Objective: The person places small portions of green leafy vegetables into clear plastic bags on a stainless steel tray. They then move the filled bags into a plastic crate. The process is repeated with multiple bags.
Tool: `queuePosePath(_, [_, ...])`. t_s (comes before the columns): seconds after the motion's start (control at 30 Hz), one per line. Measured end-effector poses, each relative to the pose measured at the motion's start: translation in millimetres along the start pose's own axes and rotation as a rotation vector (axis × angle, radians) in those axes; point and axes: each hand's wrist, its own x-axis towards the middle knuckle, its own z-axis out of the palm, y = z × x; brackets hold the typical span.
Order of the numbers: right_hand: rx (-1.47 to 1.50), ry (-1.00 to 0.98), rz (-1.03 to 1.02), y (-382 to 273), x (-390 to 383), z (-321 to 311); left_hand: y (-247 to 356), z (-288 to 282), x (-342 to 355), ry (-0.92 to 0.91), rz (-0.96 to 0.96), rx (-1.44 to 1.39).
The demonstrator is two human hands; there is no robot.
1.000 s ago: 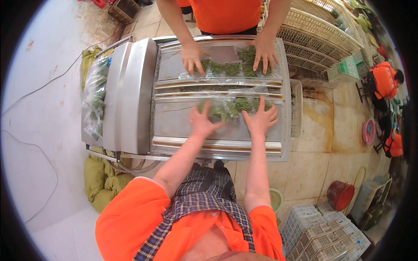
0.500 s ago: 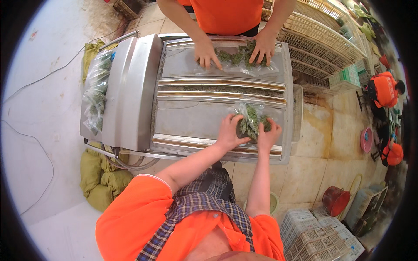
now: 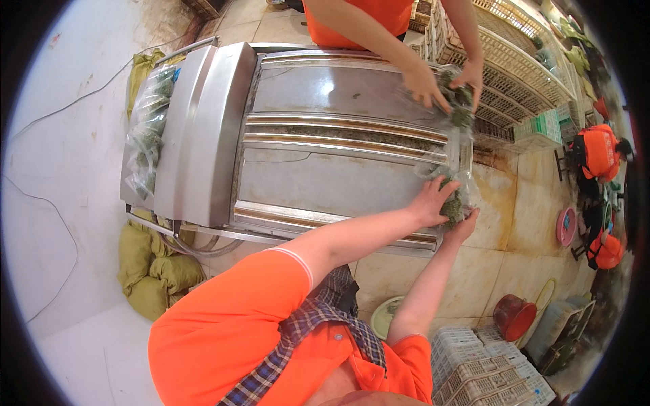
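Over the right end of a flat steel packing machine bed (image 3: 338, 179), I hold a clear plastic bag of green leaves (image 3: 452, 211). My left hand (image 3: 432, 203) grips its left side, thumb and fingers bent over the plastic. From the near right, my right hand (image 3: 462, 229) holds the lower edge, its fingers partly hidden by the bag. Across the bed, a co-worker's hands (image 3: 425, 82) hold a similar bag of greens (image 3: 457, 101) at the far right corner.
Bags of greens (image 3: 150, 135) lie on the machine's left end, beyond a raised steel cover (image 3: 213, 135). Stacked plastic crates (image 3: 504, 68) stand at the far right, more crates (image 3: 481, 372) near right. A red bucket (image 3: 514, 317) and green basin (image 3: 386, 318) sit on the floor.
Both my hands have moved right with the bag, from the bed's middle right to its right end. The co-worker's hands and bag have also shifted right.
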Motion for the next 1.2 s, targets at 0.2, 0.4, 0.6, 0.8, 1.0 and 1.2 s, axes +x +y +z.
queuePosePath(0.2, [0.364,-0.164,0.168,3,25,-47,19,4,18,-0.064,0.153,-0.127])
queuePosePath(0.4, [0.017,0.317,-0.027,3,18,-15,0,-47,-40,0.070,0.190,-0.132])
queuePosePath(0.6, [-1.282,0.172,-0.829,19,-29,69,-96,-97,-151,0.283,0.029,0.256])
queuePosePath(0.8, [-1.482,0.022,-0.687,10,-41,99,-95,-105,-173,0.315,0.034,0.467])
queuePosePath(1.0, [-1.278,-0.019,-0.560,-11,-33,21,-97,-104,-170,0.334,0.037,0.504])
queuePosePath(1.2, [-1.513,0.185,-0.683,-25,-33,52,-97,-106,-177,0.341,0.033,0.510])
